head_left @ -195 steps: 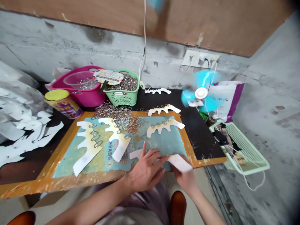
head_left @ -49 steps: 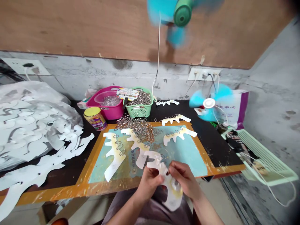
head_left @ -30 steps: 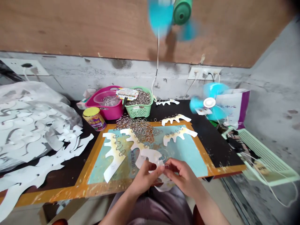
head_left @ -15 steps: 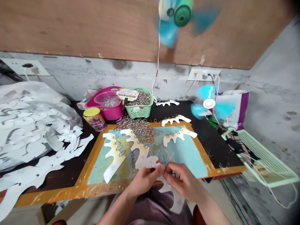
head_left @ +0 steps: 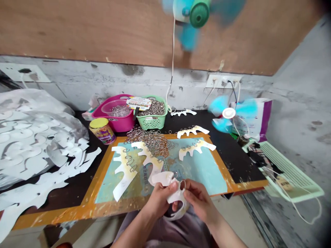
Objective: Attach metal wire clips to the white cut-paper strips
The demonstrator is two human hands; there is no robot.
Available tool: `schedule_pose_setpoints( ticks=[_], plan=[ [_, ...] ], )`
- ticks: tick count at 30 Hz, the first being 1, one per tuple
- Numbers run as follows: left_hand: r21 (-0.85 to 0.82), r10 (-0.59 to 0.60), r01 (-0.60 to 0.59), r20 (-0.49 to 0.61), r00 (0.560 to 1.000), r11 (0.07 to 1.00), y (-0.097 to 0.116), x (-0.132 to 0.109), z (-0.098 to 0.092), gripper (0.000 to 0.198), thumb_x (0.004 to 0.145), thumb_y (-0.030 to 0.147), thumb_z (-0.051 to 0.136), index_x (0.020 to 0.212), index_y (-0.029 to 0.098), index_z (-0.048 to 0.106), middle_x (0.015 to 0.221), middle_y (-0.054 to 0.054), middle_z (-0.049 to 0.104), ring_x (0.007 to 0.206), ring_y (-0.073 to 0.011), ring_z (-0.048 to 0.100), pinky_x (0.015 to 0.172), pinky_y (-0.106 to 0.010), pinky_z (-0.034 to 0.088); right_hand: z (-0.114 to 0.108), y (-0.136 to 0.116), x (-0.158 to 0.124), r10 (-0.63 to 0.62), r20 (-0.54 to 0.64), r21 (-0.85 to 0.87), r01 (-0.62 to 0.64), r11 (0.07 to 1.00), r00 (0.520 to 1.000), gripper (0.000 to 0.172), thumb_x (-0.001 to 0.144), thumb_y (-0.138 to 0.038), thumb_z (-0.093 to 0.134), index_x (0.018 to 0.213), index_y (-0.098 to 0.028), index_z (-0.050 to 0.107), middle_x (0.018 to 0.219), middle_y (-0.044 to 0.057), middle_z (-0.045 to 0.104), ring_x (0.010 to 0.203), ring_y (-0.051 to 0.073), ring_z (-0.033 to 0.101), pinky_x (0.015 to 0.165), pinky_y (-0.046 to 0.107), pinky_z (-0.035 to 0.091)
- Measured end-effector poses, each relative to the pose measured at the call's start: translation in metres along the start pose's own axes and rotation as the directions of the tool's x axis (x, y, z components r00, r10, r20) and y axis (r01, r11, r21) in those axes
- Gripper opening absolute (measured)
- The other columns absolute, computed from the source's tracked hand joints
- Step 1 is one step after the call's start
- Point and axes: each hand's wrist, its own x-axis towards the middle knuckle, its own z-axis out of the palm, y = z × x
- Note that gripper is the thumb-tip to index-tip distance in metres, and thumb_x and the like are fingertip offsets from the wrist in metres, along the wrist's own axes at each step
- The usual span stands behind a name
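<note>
- Over the orange-edged board (head_left: 89,206), the left hand (head_left: 160,194) is closed on a curled white paper cutout (head_left: 169,182), apparently steadying it against the other hand.
- The right hand (head_left: 199,199) is pinching a metal ring (head_left: 182,185) at the cutout's edge, fingers curved around it; the two hands nearly touch.
- The cutout is held above the board's front edge, seemingly to keep that edge up and reachable.
- More cutouts (head_left: 124,172) lie flat on the board, with rings linked along their edges.
- Loose rings (head_left: 151,140) are heaped within reach, behind them a green basket (head_left: 152,122) of rings and a pink tub (head_left: 113,127).
- A blue fan (head_left: 229,113) stands on the black table (head_left: 222,151) before a stained concrete wall (head_left: 77,86).
</note>
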Motion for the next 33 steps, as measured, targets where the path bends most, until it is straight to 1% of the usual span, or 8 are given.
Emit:
schedule_pose_setpoints(
  ticks=[3,10,13,16,20,23,28,33],
  plan=[
    [0.038,0.019,-0.022,0.074,0.997,0.999,0.002,0.004,-0.007,0.065,0.044,0.061,0.089,0.073,0.015,0.053,0.054,0.0,0.061,0.038,-0.009,0.051,0.035,-0.018,0.038,-0.002,-0.005,0.001,0.038,-0.045,-0.037,-0.039,0.999,0.998,0.032,0.091,-0.05,0.061,0.079,-0.021,0.053,0.066,0.0,0.057,0.053,0.014,0.052,0.055,0.026,0.042],
    [0.289,-0.028,0.013,0.047,0.999,0.957,-0.001,-0.003,-0.01,0.049,0.067,0.053,0.082,0.066,0.016,0.051,0.048,0.005,0.051,0.034,-0.0055,0.043,0.036,-0.018,0.031,0.0,-0.019,0.0,-0.016,-0.108,-0.283,-0.016,0.959,0.994,0.043,0.091,-0.058,0.055,0.072,-0.02,0.049,0.064,-0.002,0.045,0.057,0.012,0.041,0.053,0.024,0.032],
    [0.349,-0.056,-0.012,0.184,0.981,0.937,0.001,-0.004,-0.01,0.048,0.073,0.057,0.076,0.066,0.013,0.059,0.054,-0.001,0.056,0.044,-0.0086,0.049,0.044,-0.02,0.038,0.003,-0.028,-0.005,-0.019,-0.165,-0.444,-0.057,0.894,0.986,0.039,0.098,-0.049,0.047,0.072,-0.021,0.045,0.063,-0.004,0.04,0.056,0.012,0.038,0.052,0.023,0.028],
    [0.332,-0.071,-0.05,0.342,0.937,0.942,0.006,-0.002,-0.013,0.059,0.059,0.057,0.086,0.094,0.013,0.067,0.072,-0.003,0.062,0.057,-0.0108,0.053,0.053,-0.021,0.039,-0.004,-0.047,-0.001,-0.224,-0.28,-0.638,-0.007,0.77,0.934,0.034,0.102,-0.044,0.041,0.078,-0.021,0.048,0.064,-0.004,0.041,0.056,0.012,0.039,0.051,0.023,0.029],
    [0.413,0.063,-0.18,0.281,0.958,0.893,0.008,0.003,-0.019,0.06,0.064,0.056,0.083,0.102,0.015,0.065,0.078,-0.002,0.06,0.061,-0.0098,0.049,0.055,-0.02,0.035,-0.031,-0.089,0.057,-0.525,-0.138,-0.932,0.069,0.355,0.84,0.031,0.104,-0.039,0.036,0.093,-0.021,0.058,0.064,-0.003,0.05,0.052,0.012,0.043,0.054,0.023,0.033],
    [0.49,0.066,-0.178,0.238,0.969,0.854,0.004,0.006,-0.022,0.047,0.08,0.058,0.068,0.093,0.012,0.064,0.066,0.001,0.051,0.057,-0.0092,0.044,0.053,-0.021,0.034,-0.053,-0.119,0.145,-0.411,0.091,-0.993,0.053,-0.102,0.907,0.04,0.105,-0.038,0.031,0.095,-0.02,0.066,0.075,0.002,0.062,0.068,0.016,0.057,0.066,0.025,0.039],
    [0.683,0.05,-0.189,0.219,0.975,0.706,0.0,0.007,-0.025,0.041,0.091,0.052,0.057,0.089,0.012,0.064,0.065,0.001,0.051,0.059,-0.0109,0.044,0.054,-0.022,0.031,-0.086,-0.132,0.261,-0.356,0.057,-0.981,-0.014,-0.195,0.933,0.035,0.099,-0.033,0.046,0.128,-0.019,0.06,0.13,0.016,0.056,0.119,0.031,0.051,0.098,0.041,0.036],
    [0.751,0.072,-0.171,0.163,0.984,0.638,0.005,0.007,-0.03,0.037,0.094,0.047,0.051,0.083,0.013,0.063,0.064,0.001,0.051,0.06,-0.0116,0.044,0.055,-0.023,0.031,-0.134,-0.113,0.24,-0.311,-0.101,-0.977,-0.154,-0.15,0.945,0.029,0.096,-0.03,0.047,0.116,-0.017,0.064,0.121,0.016,0.059,0.114,0.03,0.054,0.09,0.036,0.042]
  ],
)
